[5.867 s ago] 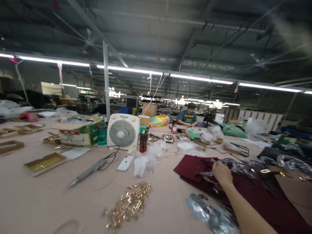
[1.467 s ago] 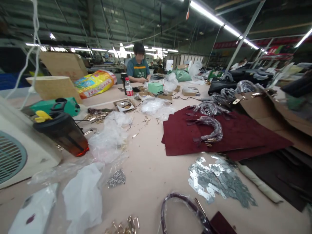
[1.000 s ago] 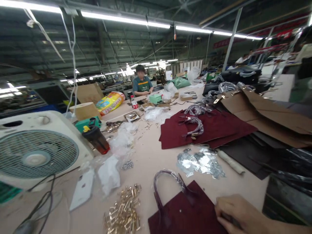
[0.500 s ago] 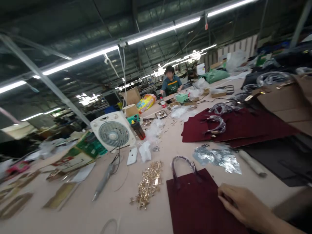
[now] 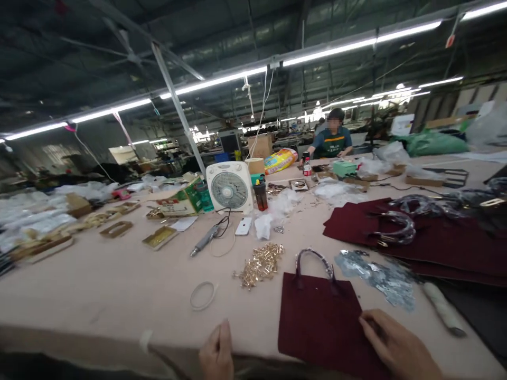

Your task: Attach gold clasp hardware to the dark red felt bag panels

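A maroon bag panel (image 5: 317, 322) with a dark, plastic-wrapped handle (image 5: 316, 254) lies flat at the table's front edge. My right hand (image 5: 396, 343) is closed on the panel's right edge, fingers curled under and thumb on top. Left of the panel, apart from it, my left hand (image 5: 217, 352) is at the table edge with fingers curled and thumb up; whether anything is inside I cannot tell. Just beyond the panel is a heap of small gold metal fittings (image 5: 260, 265). Flat silver metal plates (image 5: 380, 277) are spread to its right.
More maroon panels (image 5: 447, 243) with wrapped handles are stacked at right, near a pale roll (image 5: 443, 309). A grey corded tool (image 5: 205, 240), a phone (image 5: 243, 226), a box fan (image 5: 229, 187) and a bottle (image 5: 260, 195) stand or lie beyond. A co-worker (image 5: 332, 137) is across the table.
My view has turned left and steadied, so the scene sits further right. My left hand has come into view at the front edge. My right hand stays on the panel's edge.
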Demonstrator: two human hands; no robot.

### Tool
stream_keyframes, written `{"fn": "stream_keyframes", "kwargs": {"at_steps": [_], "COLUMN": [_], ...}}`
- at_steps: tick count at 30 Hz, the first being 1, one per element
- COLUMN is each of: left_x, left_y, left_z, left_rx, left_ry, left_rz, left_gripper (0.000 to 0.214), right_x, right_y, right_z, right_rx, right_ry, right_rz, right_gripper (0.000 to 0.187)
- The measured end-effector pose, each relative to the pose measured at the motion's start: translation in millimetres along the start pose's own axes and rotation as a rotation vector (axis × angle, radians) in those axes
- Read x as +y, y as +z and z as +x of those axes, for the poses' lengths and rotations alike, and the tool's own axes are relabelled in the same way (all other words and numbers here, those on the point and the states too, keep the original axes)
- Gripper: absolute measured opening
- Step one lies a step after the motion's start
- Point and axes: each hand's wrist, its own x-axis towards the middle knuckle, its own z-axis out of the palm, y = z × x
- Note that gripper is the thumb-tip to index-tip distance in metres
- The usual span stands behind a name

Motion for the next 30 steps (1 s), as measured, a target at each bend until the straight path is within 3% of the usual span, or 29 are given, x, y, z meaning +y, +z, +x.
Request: {"fn": "stream_keyframes", "kwargs": {"at_steps": [3,5,7,10,13,17,20,24,30], "left_x": [27,46,59,68,67,60,56,57,57], "left_y": [29.2,48.9,67.4,88.6,96.3,91.6,91.3,104.4,128.4], "left_z": [14,19,20,11,-5,-10,6,35,55], "left_rx": [-0.14,-0.29,-0.365,-0.388,-0.393,-0.404,-0.409,-0.386,-0.478], "left_ry": [0.205,0.224,0.192,0.161,0.208,0.217,0.211,0.391,0.593], "left_rz": [-0.036,-0.103,-0.153,-0.09,-0.01,-0.019,-0.047,0.021,0.102], "left_gripper": [0.049,0.032,0.019,0.041,0.035,0.032,0.038,0.039,0.045], "right_x": [-4,-6,-9,-16,-24,-28,-26,-24,-21], "right_y": [6,11,18,28,37,42,43,42,32], "right_z": [3,10,21,38,49,51,50,49,52], "right_rx": [0.104,0.133,0.117,0.057,0.047,0.054,0.048,0.054,0.026], "right_ry": [-0.027,-0.081,-0.118,-0.117,-0.08,-0.046,0.01,0.125,0.146], "right_rz": [-0.025,-0.031,-0.034,-0.027,-0.026,-0.026,0.005,0.018,0.054], "right_gripper": [0.044,0.056,0.063,0.065,0.066,0.067,0.068,0.072,0.062]}}
